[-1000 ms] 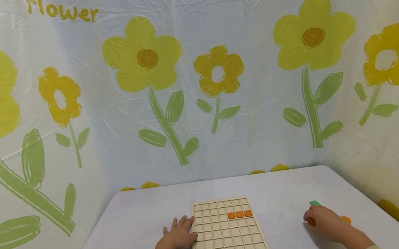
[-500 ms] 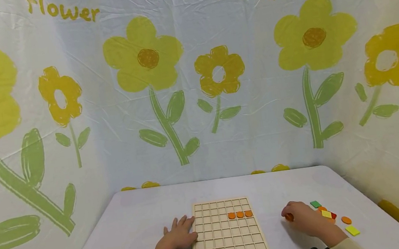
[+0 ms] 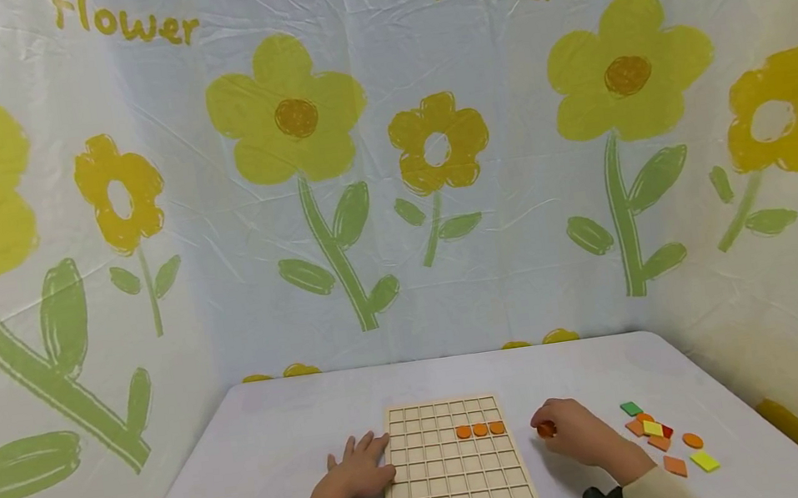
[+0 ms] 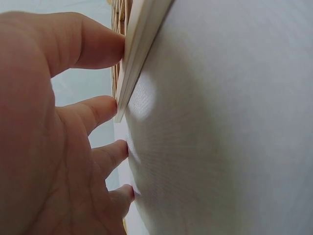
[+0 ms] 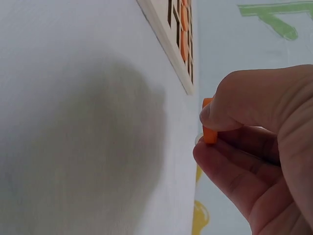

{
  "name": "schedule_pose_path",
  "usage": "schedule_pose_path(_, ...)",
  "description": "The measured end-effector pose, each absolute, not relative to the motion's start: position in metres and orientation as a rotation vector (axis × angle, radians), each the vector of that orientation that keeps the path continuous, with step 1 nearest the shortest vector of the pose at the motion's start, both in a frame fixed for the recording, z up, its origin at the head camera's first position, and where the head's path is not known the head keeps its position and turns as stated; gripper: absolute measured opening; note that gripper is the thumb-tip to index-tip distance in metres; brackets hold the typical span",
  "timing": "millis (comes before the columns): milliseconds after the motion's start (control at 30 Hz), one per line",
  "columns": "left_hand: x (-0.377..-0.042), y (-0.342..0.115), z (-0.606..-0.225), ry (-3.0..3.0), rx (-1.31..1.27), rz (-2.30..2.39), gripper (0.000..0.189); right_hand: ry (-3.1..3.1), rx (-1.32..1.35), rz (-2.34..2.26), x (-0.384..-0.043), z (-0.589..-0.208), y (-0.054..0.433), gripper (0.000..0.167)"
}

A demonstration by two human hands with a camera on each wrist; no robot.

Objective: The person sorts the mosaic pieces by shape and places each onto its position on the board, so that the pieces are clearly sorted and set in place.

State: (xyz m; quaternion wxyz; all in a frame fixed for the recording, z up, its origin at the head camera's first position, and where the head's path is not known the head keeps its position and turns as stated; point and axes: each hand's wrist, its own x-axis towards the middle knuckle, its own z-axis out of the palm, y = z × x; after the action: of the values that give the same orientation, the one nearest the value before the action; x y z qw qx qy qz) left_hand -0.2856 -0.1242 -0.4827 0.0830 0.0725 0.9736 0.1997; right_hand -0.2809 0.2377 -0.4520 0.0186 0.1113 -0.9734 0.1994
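Note:
A wooden grid board lies on the table, with a row of 3 orange round discs in its right-hand cells. My left hand rests on the table at the board's left side, fingers spread. In the left wrist view its thumb and a fingertip touch the board's edge. Just right of the board, my right hand pinches another orange disc between thumb and fingers, above the table. That disc stands on edge in the right wrist view.
On the right of the table lie loose pieces: a green tile, a yellow tile, an orange disc, an orange tile, and a small overlapping cluster with a yellow tile on top. Flower-printed cloth surrounds the table.
My right hand has moved left from the loose pieces to near the board, carrying the orange disc. More loose pieces are uncovered. My left hand and the board have stayed put.

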Motion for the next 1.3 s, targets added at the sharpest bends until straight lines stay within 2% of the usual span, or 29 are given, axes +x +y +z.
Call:
schedule_pose_path(567, -0.289, -0.125, -0.486, 2.899, 0.219, 0.6, 0.061, -2.982, 0.396, 0.773, -0.292, -0.458, 0.21, 0.018)
schedule_pose_path(1300, -0.29, -0.128, -0.486, 2.893, 0.239, 0.62, 0.062, -2.869, 0.667, 0.757, -0.298, -0.458, 0.167, 0.022)
